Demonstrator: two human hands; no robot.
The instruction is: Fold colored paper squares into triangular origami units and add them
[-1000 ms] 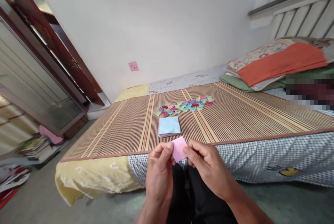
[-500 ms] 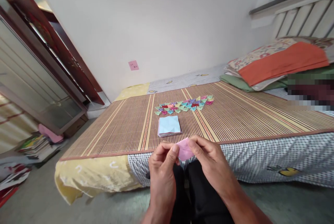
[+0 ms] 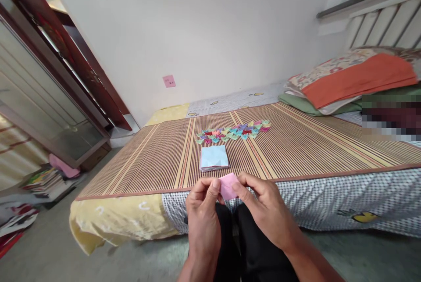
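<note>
Between my two hands is a small folded piece of pink paper [image 3: 227, 187], held over my lap just in front of the bed's edge. My left hand [image 3: 204, 205] pinches its left side, thumb on top. The right side is gripped by my right hand [image 3: 263, 203], whose thumb lies across the paper's face. Just beyond sits a stack of square paper sheets [image 3: 214, 157] with a light blue one on top. Behind the stack, several small folded paper pieces [image 3: 233, 132] in many colours lie in slanting rows on the mat.
A striped woven mat [image 3: 148, 159] covers the bed, over a checked and yellow sheet [image 3: 125, 218]. Folded bedding [image 3: 355, 80] is piled at the right. A pink note [image 3: 169, 81] is on the wall. Books [image 3: 44, 183] are stacked on the floor at left.
The pink paper has turned slightly and shows more of its face. My right thumb has moved lower on it. Both hands still hold it.
</note>
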